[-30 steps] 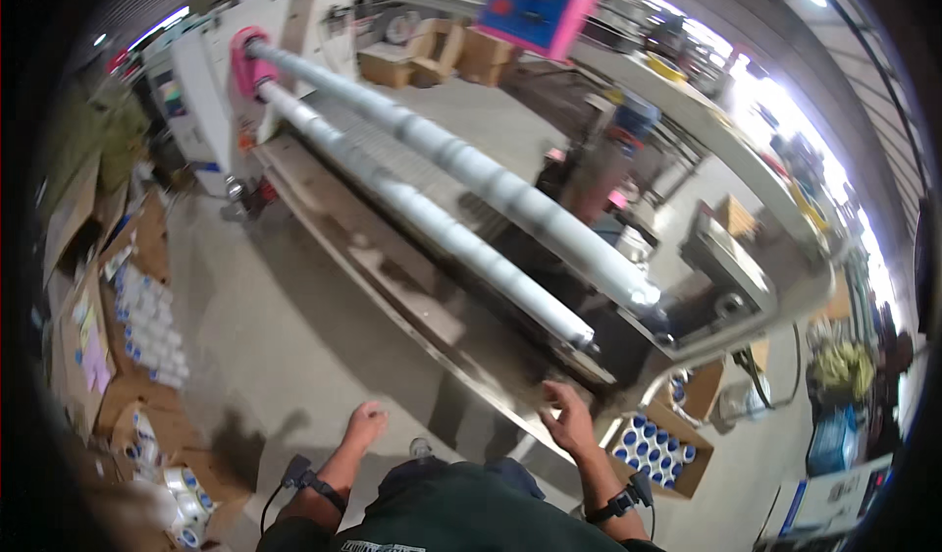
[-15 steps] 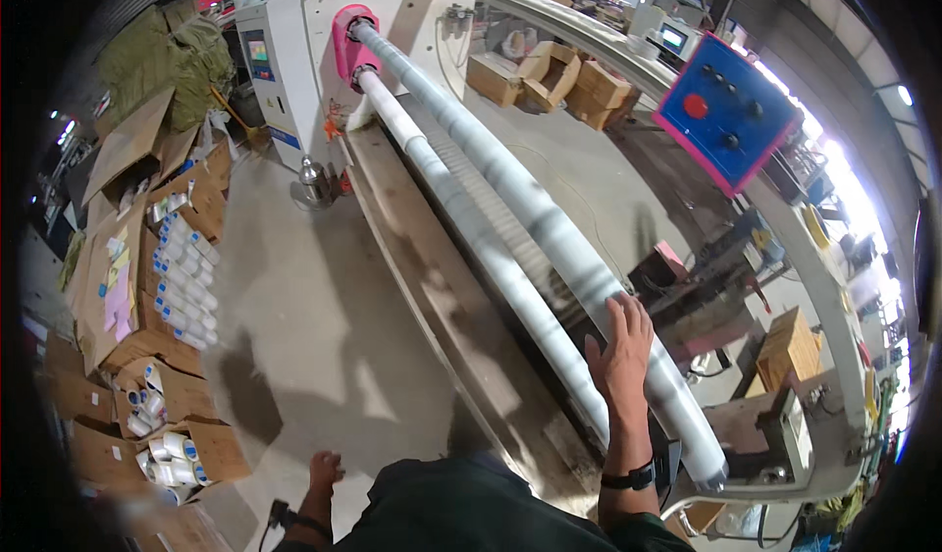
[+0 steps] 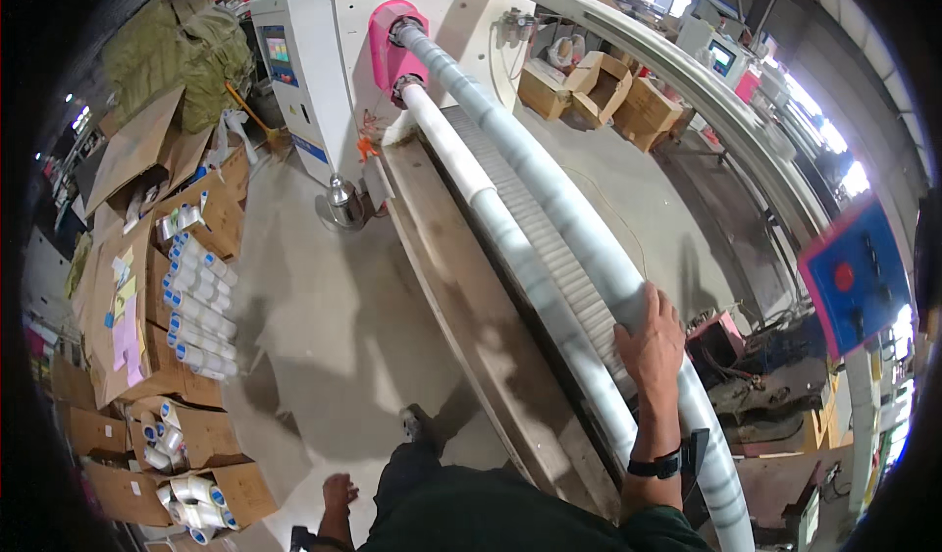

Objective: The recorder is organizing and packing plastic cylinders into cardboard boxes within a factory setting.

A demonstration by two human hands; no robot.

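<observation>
Two long pale rolls run side by side from the machine's pink end plate (image 3: 384, 50) toward me. My right hand (image 3: 653, 344) lies on top of the right-hand roll (image 3: 589, 220), its fingers laid over the surface rather than wrapped round it. The left-hand roll (image 3: 535, 269) passes below and to the left of that hand, with a white section (image 3: 446, 142) near its far end. My left hand (image 3: 340, 491) hangs low at my side, away from both rolls, fingers loosely curled with nothing visible in them.
A wooden trough board (image 3: 471, 326) runs along the left of the rolls. A blue control panel (image 3: 856, 275) with a red button hangs at the right. Small white rolls (image 3: 201, 307) and cardboard boxes (image 3: 240, 493) stand at the left. A white cabinet (image 3: 299, 91) rises behind.
The view has shifted, and the control panel now sits farther right and lower. My right hand stays on the right-hand roll. One of my feet has come into sight.
</observation>
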